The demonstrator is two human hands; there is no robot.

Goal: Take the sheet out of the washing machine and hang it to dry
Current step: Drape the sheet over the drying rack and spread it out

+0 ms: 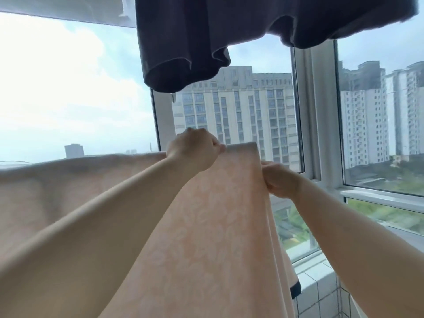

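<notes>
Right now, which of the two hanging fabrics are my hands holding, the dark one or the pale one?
The pale peach patterned sheet: left hand and right hand both grip its top edge. The dark grey garment hangs overhead, untouched.

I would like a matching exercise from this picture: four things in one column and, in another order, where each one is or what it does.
Things:
1. sheet
2. dark garment
3. left hand
4. right hand

Places or states:
A. hangs overhead, at the top of the view
B. grips the sheet's right edge, lower down
C. peach, patterned, stretched out before the window
D. grips the sheet's top edge

Pairs: 1-C, 2-A, 3-D, 4-B
</notes>
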